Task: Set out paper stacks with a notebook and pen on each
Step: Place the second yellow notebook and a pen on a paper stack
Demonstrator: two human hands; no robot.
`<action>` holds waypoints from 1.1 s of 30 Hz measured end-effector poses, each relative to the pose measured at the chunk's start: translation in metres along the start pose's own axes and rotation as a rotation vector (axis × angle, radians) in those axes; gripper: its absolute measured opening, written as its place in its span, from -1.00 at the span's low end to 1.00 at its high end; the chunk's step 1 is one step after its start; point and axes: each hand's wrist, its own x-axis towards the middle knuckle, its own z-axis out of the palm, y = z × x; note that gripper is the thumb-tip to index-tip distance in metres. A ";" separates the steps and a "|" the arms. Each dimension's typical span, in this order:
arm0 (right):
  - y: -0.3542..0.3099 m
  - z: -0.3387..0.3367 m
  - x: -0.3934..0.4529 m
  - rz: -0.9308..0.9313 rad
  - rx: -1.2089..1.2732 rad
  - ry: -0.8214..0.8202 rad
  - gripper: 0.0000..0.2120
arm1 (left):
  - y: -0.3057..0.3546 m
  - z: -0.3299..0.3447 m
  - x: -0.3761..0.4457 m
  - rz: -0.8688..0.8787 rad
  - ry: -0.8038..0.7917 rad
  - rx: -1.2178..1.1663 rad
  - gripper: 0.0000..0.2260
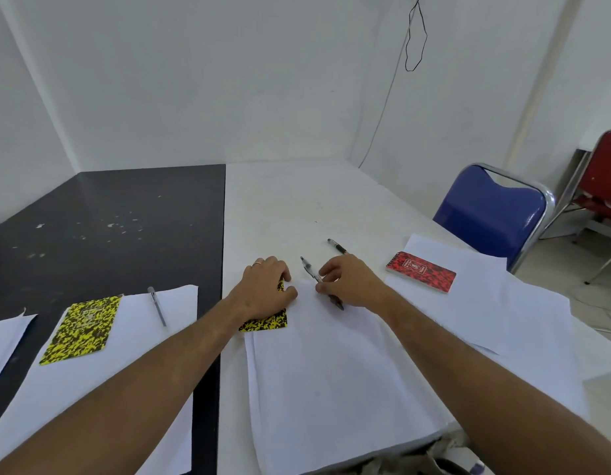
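Observation:
My left hand presses on a yellow-and-black speckled notebook at the far left corner of the middle paper stack. My right hand grips a clear pen over the top edge of that stack. On the left, another paper stack carries a yellow speckled notebook and a pen. The right paper stack carries a red notebook. A second loose pen lies on the white table beyond my right hand.
The surface is half black table, half white table. A blue chair stands at the right edge, a red chair behind it. More paper shows at the far left. White walls close the back.

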 end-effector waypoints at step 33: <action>-0.029 0.044 0.003 -0.023 -0.143 0.187 -0.85 | -0.011 0.011 0.000 0.009 0.094 -0.140 -0.87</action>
